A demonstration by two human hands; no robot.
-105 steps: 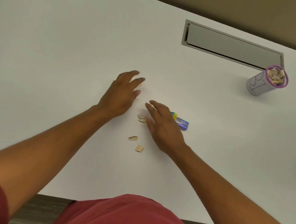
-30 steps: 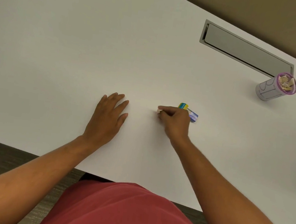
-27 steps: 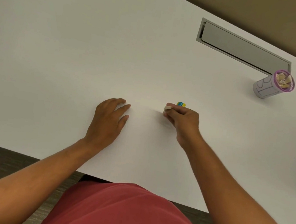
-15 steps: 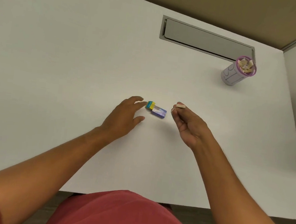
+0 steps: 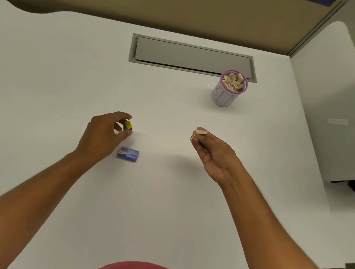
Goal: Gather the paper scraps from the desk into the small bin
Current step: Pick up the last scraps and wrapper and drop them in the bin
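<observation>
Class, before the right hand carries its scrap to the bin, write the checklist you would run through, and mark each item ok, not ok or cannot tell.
1. Paper scrap pinched in the right hand: ok.
2. Small bin upright on the desk: ok.
3. Path from the right hand to the bin free of objects: ok.
4. Room left in the bin: cannot tell; scraps reach near its rim.
5. Left hand free to help: not ok; its fingers hold a small yellow block.
6. Loose scraps left on the desk: none visible; only a blue box lies there.
</observation>
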